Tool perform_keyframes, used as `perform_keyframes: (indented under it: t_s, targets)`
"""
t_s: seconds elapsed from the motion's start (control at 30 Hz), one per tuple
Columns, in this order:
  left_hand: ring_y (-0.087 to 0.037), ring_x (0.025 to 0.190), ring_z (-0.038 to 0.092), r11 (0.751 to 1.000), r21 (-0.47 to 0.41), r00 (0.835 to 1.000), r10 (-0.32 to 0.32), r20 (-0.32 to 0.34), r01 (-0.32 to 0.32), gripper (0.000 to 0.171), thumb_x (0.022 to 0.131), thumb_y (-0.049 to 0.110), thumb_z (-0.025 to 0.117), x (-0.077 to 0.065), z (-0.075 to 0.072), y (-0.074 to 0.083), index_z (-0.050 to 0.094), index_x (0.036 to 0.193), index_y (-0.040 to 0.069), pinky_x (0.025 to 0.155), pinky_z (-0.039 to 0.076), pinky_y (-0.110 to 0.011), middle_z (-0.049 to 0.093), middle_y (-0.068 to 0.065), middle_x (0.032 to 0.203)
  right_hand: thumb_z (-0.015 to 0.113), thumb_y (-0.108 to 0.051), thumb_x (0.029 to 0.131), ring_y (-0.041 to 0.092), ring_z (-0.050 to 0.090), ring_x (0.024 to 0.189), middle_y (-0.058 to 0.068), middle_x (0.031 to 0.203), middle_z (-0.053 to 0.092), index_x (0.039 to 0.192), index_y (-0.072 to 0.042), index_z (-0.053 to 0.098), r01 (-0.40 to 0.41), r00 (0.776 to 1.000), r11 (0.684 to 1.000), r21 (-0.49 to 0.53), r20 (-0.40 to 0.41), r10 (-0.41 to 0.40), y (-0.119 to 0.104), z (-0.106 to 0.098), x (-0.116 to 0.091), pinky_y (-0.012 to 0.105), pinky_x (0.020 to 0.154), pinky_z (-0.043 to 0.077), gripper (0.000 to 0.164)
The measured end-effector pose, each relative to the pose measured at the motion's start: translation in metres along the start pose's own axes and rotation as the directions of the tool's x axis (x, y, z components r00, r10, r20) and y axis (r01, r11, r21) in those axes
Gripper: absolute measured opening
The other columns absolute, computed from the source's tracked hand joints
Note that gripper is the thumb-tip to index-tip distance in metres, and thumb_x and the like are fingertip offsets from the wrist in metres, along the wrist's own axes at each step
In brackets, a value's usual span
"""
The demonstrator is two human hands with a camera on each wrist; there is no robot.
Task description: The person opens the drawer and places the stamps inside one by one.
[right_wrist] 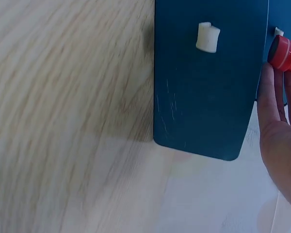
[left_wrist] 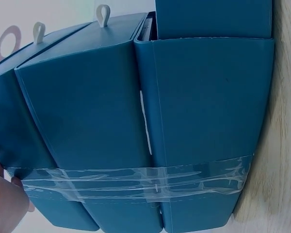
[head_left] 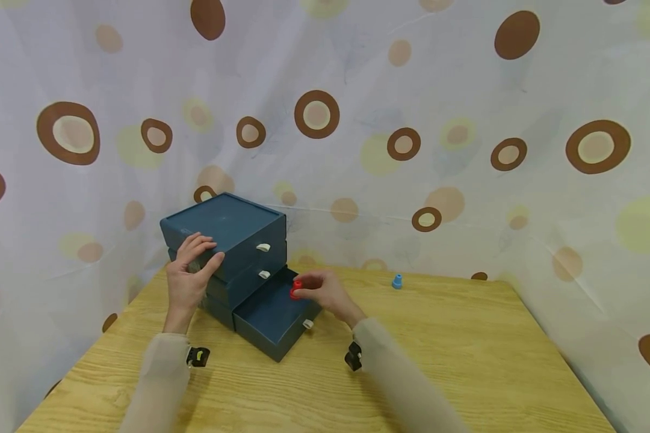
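A dark blue three-drawer box stands on the left of the table, its bottom drawer pulled out. My left hand rests against the box's left side near the top edge, with fingers and thumb spread. Over the open drawer, my right hand pinches a small red stepped piece between thumb and fingers. In the right wrist view the red piece shows a wide round base with a dark underside. The drawer's white loop tab is beside the right hand.
A small blue stepped piece stands near the back edge of the wooden table. White loop tabs mark the upper drawers, which are closed. Clear tape runs across the box's side. A patterned curtain hangs behind.
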State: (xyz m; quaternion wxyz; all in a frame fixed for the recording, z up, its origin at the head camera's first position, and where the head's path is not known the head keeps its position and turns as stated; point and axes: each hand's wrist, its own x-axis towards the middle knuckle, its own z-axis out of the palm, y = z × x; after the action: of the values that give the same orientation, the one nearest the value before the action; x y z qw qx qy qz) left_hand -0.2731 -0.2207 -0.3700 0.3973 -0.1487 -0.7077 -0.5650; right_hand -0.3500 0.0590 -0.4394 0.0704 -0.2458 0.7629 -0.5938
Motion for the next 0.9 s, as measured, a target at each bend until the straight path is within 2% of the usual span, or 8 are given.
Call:
perform_keyframes:
  t_s: [0.17,0.43,0.67,0.8,0.9]
  targets:
    - [-0.039,0.136,0.04,1.0,0.001,1.0,0.009,0.009,-0.009,0.024,0.082,-0.007,0.071,0.0,0.002,-0.001,0.069,0.105,-0.012,0.116,0.028,-0.039,0.06,-0.034,0.121,0.074,-0.008,0.085,0.017,0.07,0.093,0.014,0.111,0.072,0.119,0.0,0.069,0.013,1.0,1.0,-0.019,-0.016,-0.013,-0.001,0.008,0.0,0.03,0.085,0.058,0.035]
    - [-0.037,0.137,0.039,1.0,-0.004,1.0,0.001,0.0,-0.001,0.024,0.083,-0.006,0.071,0.0,0.001,-0.002,0.069,0.106,-0.012,0.117,0.027,-0.04,0.06,-0.033,0.121,0.074,-0.013,0.087,0.017,0.07,0.096,0.011,0.111,0.073,0.121,-0.002,0.068,0.027,0.998,0.998,-0.059,0.051,-0.024,-0.007,0.02,0.005,0.029,0.084,0.057,0.037]
    - [-0.036,0.138,0.039,1.0,0.003,1.0,-0.008,-0.001,0.008,0.024,0.084,-0.005,0.071,-0.001,0.002,-0.003,0.069,0.107,-0.011,0.118,0.025,-0.05,0.059,-0.033,0.122,0.075,-0.014,0.086,0.016,0.069,0.095,0.009,0.109,0.073,0.119,-0.004,0.069,0.015,0.999,0.995,-0.096,0.047,-0.011,-0.012,0.029,0.01,0.029,0.083,0.057,0.035]
    - [-0.037,0.138,0.039,1.0,0.003,1.0,-0.008,-0.002,0.008,0.024,0.083,-0.005,0.071,-0.001,0.001,-0.002,0.069,0.107,-0.011,0.118,0.026,-0.046,0.059,-0.032,0.122,0.074,-0.012,0.087,0.016,0.068,0.094,0.01,0.109,0.072,0.118,-0.005,0.07,-0.007,0.999,0.995,-0.103,0.05,0.012,-0.013,0.035,0.013,0.03,0.084,0.057,0.033]
    - [-0.037,0.137,0.039,1.0,0.0,1.0,-0.008,-0.005,0.008,0.024,0.083,-0.006,0.07,-0.001,0.001,-0.003,0.068,0.107,-0.011,0.117,0.027,-0.042,0.059,-0.032,0.122,0.072,-0.008,0.087,0.021,0.068,0.097,0.013,0.111,0.071,0.118,-0.003,0.069,-0.009,0.998,0.995,-0.098,0.059,0.015,-0.018,0.04,0.013,0.033,0.085,0.057,0.031]
